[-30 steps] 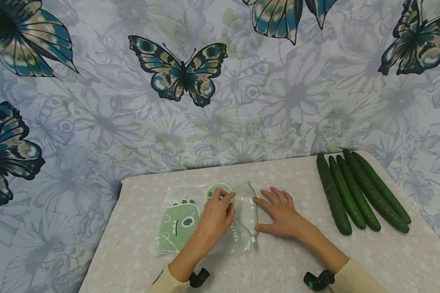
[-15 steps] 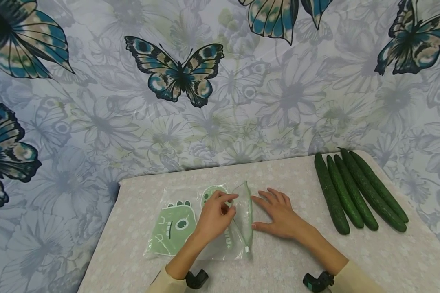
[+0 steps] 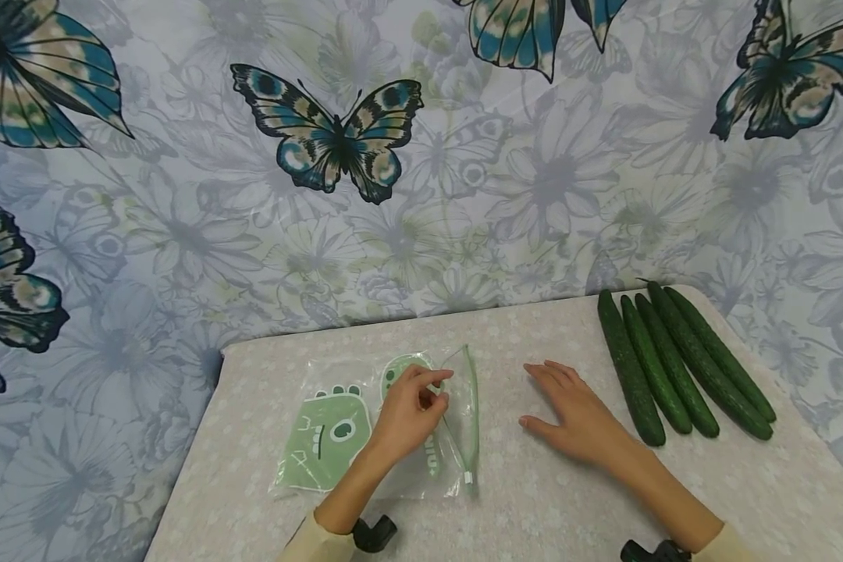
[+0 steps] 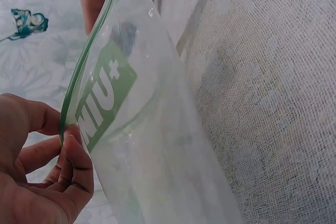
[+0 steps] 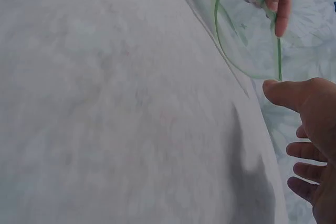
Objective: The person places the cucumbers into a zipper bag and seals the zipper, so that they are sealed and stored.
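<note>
A clear zip bag (image 3: 457, 460) printed with a green cartoon monster lies on the table, its green-edged mouth facing right. My left hand (image 3: 410, 410) pinches one green lip of that mouth between thumb and fingers, as the left wrist view shows at the bag edge (image 4: 79, 72). In the right wrist view the mouth gapes, one green lip (image 5: 220, 40) apart from the other. My right hand (image 3: 576, 417) is over the table between the bag and the cucumbers (image 3: 681, 367). Its fingers are spread and hold nothing.
Several long green cucumbers lie side by side at the table's right. A pale patterned cloth covers the table (image 3: 253, 414). Its back edge meets a wall hanging (image 3: 534, 195) printed with butterflies and flowers.
My right hand has left the bag's green edge and moved right toward the cucumbers. The left hand keeps its pinch on the bag, which has shifted slightly left in view.
</note>
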Available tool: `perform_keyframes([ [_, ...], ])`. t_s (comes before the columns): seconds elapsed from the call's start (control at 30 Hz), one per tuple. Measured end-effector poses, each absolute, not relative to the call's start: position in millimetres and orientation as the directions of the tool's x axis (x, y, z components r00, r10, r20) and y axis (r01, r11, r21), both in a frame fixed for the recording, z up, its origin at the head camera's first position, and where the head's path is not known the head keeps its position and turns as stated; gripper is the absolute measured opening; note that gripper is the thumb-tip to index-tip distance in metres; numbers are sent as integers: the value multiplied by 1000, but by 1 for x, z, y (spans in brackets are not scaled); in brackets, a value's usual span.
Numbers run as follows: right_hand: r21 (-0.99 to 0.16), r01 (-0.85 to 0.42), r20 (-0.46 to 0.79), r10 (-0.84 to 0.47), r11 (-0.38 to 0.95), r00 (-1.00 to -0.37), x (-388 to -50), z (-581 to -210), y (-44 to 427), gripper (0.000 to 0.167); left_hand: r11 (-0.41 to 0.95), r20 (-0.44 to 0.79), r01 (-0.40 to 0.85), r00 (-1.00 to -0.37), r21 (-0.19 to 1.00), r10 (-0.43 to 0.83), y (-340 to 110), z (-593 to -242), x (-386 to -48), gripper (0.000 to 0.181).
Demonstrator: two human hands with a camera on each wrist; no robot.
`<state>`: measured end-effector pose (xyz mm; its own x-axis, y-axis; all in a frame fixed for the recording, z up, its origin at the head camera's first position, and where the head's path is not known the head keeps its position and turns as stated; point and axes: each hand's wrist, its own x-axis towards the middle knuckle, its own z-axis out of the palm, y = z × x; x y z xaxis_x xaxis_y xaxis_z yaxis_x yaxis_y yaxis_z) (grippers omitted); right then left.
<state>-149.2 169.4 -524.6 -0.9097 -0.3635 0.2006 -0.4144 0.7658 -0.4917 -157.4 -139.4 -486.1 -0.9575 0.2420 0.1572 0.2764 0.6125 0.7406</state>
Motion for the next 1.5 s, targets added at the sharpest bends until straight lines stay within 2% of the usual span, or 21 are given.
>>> perform_keyframes([
  [0.23,-496,-318,237,-226,808,-945,-132,-515,207,75,596,165,278,-957,753,237,-138,-488,-159,37],
  [0.43,-531,-210,244,-89,821,-966,-116,-505,233,77,597,177,288,-955,749,238,-137,-491,-161,36],
  [0.6,-506,-144,258,-10,851,-966,-106,-502,254,76,592,190,300,-951,748,242,-135,-491,-163,34],
  [0.73,-468,-94,233,20,879,-972,-101,-503,265,69,580,190,298,-952,758,241,-134,-492,-164,34],
  [0.87,-432,-35,147,32,901,-989,-96,-502,270,63,569,200,299,-952,766,231,-135,-493,-165,35],
  [1.03,-390,-5,89,32,921,-996,-95,-506,272,66,570,211,298,-953,766,215,-136,-494,-167,35],
  [1.37,-385,18,117,68,923,-991,-96,-514,275,64,579,223,306,-952,756,212,-137,-495,-168,33],
  [1.5,-405,-17,260,98,914,-961,-94,-506,280,58,582,218,300,-953,756,209,-138,-495,-169,33],
])
